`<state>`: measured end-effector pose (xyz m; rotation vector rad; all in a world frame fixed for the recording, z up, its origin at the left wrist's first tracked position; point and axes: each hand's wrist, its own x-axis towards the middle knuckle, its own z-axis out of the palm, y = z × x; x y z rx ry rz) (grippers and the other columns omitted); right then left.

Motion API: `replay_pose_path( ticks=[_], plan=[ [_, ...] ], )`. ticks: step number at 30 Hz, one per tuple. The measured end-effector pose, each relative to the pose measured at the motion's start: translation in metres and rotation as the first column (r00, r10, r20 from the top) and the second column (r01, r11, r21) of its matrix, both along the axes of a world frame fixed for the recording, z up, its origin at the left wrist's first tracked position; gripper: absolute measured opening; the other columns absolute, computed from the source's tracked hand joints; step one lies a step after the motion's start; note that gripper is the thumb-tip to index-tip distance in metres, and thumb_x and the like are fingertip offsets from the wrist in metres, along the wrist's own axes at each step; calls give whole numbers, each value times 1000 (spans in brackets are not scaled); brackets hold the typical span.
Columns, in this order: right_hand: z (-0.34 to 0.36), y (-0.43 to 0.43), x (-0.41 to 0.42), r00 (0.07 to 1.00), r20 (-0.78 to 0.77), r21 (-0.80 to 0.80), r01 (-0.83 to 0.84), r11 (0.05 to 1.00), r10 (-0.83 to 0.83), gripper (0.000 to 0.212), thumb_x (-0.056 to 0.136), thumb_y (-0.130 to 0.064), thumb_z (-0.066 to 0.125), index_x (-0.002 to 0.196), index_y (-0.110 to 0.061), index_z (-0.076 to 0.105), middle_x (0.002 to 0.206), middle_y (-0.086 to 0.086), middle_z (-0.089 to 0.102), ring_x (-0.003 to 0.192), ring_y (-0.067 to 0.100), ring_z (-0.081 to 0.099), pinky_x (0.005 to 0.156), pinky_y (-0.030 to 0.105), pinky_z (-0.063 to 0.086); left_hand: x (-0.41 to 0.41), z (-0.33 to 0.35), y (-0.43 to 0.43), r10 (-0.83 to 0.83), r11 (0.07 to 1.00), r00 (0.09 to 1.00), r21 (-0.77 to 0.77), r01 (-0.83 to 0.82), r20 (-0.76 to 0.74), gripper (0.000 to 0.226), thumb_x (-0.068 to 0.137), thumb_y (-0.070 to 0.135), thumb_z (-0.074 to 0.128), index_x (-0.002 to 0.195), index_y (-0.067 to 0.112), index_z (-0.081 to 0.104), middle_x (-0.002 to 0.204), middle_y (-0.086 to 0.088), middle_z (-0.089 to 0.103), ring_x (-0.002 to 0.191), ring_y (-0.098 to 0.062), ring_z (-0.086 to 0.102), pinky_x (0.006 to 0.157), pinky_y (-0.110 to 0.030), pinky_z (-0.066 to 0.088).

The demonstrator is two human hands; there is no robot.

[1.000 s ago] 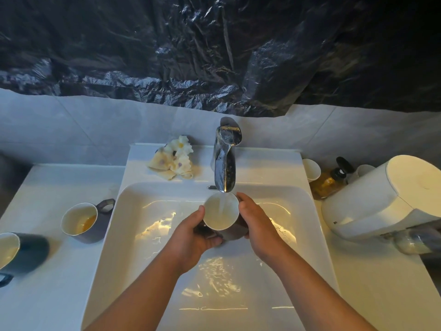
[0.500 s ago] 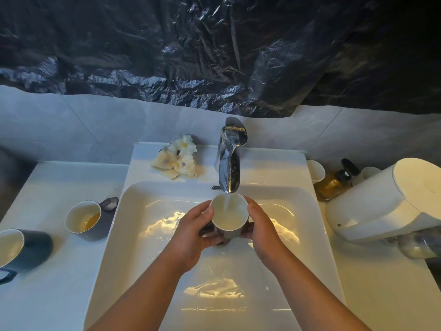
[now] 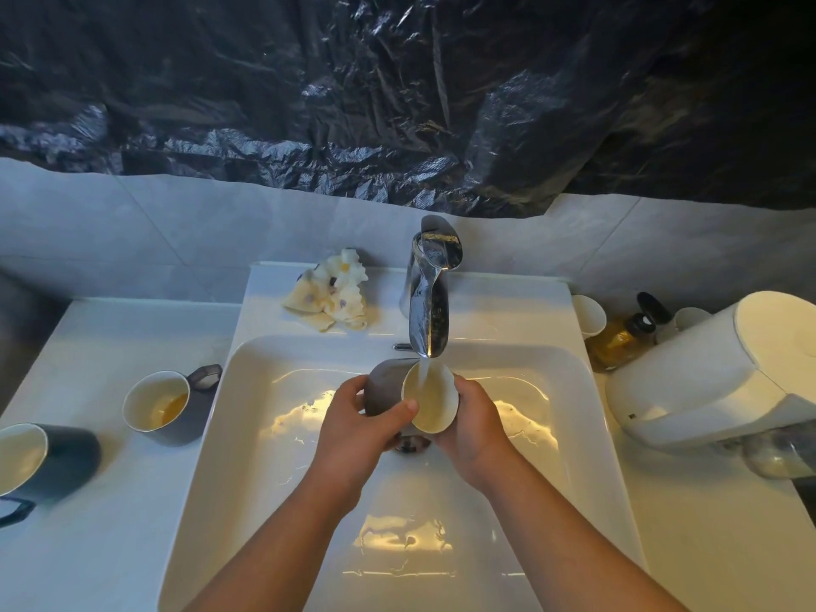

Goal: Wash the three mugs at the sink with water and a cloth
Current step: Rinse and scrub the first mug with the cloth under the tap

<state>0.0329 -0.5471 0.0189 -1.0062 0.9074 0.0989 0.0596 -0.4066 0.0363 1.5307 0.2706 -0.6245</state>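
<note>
Head view: both hands grasp one mug (image 3: pixel 430 408) over the sink (image 3: pixel 265 435); the left hand (image 3: pixel 357 430) wraps its grey body with the thumb on the rim, and the right hand (image 3: pixel 474 430) cups its right side. The mug is tilted, mouth toward the camera, directly below the tap (image 3: pixel 428 302), and the water (image 3: pixel 423 371) falls into it. On the counter (image 3: pixel 110 545) left of the sink stand a second mug (image 3: pixel 163 406), holding amber liquid, and a third mug (image 3: pixel 44 461) at the frame edge; the cloth (image 3: pixel 331 293) lies crumpled left of the tap.
</note>
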Motion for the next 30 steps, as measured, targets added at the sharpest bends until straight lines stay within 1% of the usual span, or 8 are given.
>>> replay_pose_path(
  ticks=[3,9,12,17,19,20,24,30],
  plan=[
    [0,0,0,1000,-7,41,-8,999,8,43,98,-35,40,120,-9,66,119,22,67,114,37,62,95,55,53,-1,4,-4,21,999,1000,34,-21,2,71,75,22,86,135,20,48,127,-6,59,110,-28,66,81,-36,62],
    [4,-3,3,997,-62,39,-54,998,56,49,97,-38,36,123,-6,64,118,25,67,114,38,63,95,58,51,1,12,-8,20,997,1000,74,-19,-17,63,80,27,82,132,17,48,120,-7,61,105,-27,68,75,-32,61],
    [3,-3,3,991,-86,-28,-102,994,100,48,100,-43,34,118,-11,66,114,20,71,106,34,67,94,53,54,4,11,-6,30,999,995,17,-29,-93,45,88,28,74,126,16,52,119,-7,61,98,-19,66,77,-36,61],
    [18,-7,2,982,-43,-137,-187,973,183,28,99,-41,48,95,-25,71,93,3,73,88,22,67,85,37,55,2,4,1,0,992,987,-124,-20,-158,29,96,21,57,122,8,62,126,-18,60,116,-29,60,92,-49,58],
    [20,-10,2,980,6,-147,-195,970,198,28,100,-37,48,92,-27,73,81,-6,75,84,16,66,83,32,52,1,2,3,-14,987,991,-160,-8,-136,42,82,20,63,122,8,59,122,-23,60,110,-31,66,93,-49,58],
    [22,-9,2,980,28,-148,-193,970,199,29,100,-36,46,96,-27,74,83,-9,76,87,14,66,84,31,51,0,1,4,-19,988,994,-157,1,-109,49,75,19,63,122,10,58,120,-24,59,106,-32,67,92,-48,58],
    [20,-6,9,991,-36,-82,-131,988,129,37,95,-42,54,125,-24,67,120,9,69,108,26,65,82,36,56,0,-4,1,9,996,1000,-91,-8,13,60,64,16,71,122,23,56,115,-9,66,108,-30,66,90,-46,59],
    [17,-5,15,996,-51,12,-76,997,77,38,91,-40,60,120,-16,68,118,14,69,109,32,65,81,42,59,1,-5,1,28,1000,995,-17,-26,91,75,56,22,79,126,25,53,121,-2,67,105,-22,68,76,-31,58]
  ],
)
